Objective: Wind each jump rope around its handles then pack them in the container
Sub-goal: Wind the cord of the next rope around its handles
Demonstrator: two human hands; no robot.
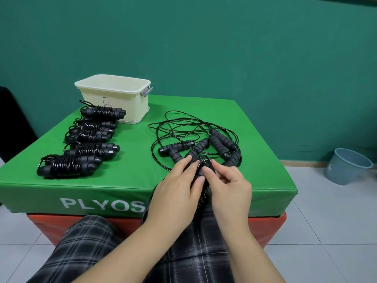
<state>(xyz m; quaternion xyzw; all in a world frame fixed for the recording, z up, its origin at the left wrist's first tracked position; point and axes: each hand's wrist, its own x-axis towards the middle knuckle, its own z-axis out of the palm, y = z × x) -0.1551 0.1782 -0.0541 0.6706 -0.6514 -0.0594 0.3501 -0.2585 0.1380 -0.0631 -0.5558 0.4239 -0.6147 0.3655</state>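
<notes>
Both hands hold one black jump rope [201, 170] at the near edge of the green box [132, 180]. My left hand [179, 184] grips its paired handles, with the cord coiled around them. My right hand [226, 180] pinches the rope's end at the top of the bundle. Several wound jump ropes [89, 139] lie in a row on the left of the box. A tangle of loose ropes [200, 137] with foam handles lies on the right, just beyond my hands. The cream container [114, 99] stands at the far left of the box.
The green box sits on a red box [273, 227], both against a green wall. A grey-blue bucket [346, 166] stands on the tiled floor to the right. My lap in plaid fabric [102, 252] is below my arms.
</notes>
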